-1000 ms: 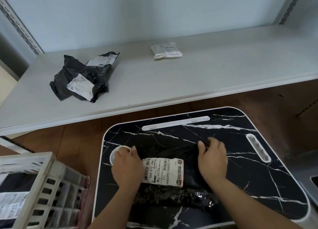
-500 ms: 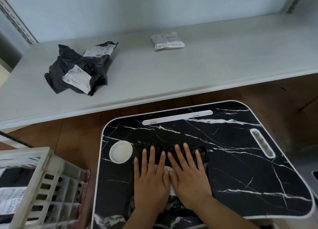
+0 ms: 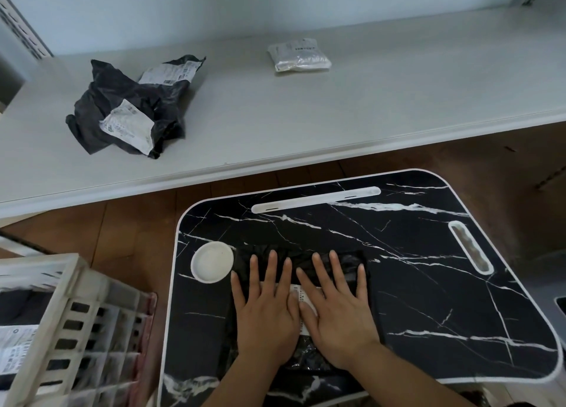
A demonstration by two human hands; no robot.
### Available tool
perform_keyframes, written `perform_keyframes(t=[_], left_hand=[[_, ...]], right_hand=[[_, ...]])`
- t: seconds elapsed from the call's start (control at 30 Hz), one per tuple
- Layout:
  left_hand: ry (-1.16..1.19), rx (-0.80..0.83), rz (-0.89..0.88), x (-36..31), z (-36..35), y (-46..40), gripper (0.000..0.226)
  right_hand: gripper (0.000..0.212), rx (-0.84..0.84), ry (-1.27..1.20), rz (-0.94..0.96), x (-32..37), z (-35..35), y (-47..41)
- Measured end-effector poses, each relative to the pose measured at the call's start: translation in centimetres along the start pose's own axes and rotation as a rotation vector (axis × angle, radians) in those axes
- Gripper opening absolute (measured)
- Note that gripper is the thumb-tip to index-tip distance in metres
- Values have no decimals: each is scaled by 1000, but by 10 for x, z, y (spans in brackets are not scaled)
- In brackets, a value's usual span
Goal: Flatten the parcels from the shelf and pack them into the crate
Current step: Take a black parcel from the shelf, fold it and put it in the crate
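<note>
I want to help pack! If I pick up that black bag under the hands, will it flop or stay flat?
Probably flop: the black bag looks like thin wrinkled plastic, and both flat hands, left and right, press it down. Its shiny film may feel slippery. It seems light.

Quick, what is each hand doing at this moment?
Left hand: open, fingers straight, pressing flat on the black plastic parcel with the white label.
Right hand: open, fingers spread, pressing the same parcel.
</note>
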State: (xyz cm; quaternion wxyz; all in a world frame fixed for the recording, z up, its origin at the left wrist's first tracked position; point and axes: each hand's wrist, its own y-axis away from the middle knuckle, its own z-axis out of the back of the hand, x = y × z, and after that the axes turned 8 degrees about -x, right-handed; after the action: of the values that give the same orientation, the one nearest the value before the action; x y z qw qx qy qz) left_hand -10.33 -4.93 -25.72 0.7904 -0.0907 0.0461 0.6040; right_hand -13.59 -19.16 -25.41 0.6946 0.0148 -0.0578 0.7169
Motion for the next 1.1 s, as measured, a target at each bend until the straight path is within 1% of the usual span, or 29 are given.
perform_keyframes(t=[0.1, 0.23, 0.47, 0.53, 0.63, 0.7, 0.83, 1.03, 1.1], left_hand=[[-12, -7, -4, 0, -3, -2, 53], [-35, -9, -2, 1, -7, -4, 53], [-43, 39, 11, 2, -7, -10, 52], [-48, 59, -21, 7, -5, -10, 54], [-82, 83, -129, 23, 1, -6, 58], [-91, 79, -165, 30, 4, -5, 60], [-95, 63, -164, 29, 3, -7, 61], [-106, 114, -157, 27, 6, -9, 61], [-112, 126, -161, 28, 8, -10, 61]], right_hand=[[52, 11, 0, -3, -2, -3, -2], [54, -7, -6, 6, -3, -5, -6], [54, 16, -29, 18, -5, -5, -10], [55, 30, -36, 38, -6, -3, -11], [61, 44, -46, 106, -16, 2, -7], [68, 41, -84, 114, -26, 4, -2], [75, 33, -116, 81, -32, 7, -2], [77, 104, -115, 85, -30, 12, -5], [82, 134, -107, 100, -30, 14, -6]])
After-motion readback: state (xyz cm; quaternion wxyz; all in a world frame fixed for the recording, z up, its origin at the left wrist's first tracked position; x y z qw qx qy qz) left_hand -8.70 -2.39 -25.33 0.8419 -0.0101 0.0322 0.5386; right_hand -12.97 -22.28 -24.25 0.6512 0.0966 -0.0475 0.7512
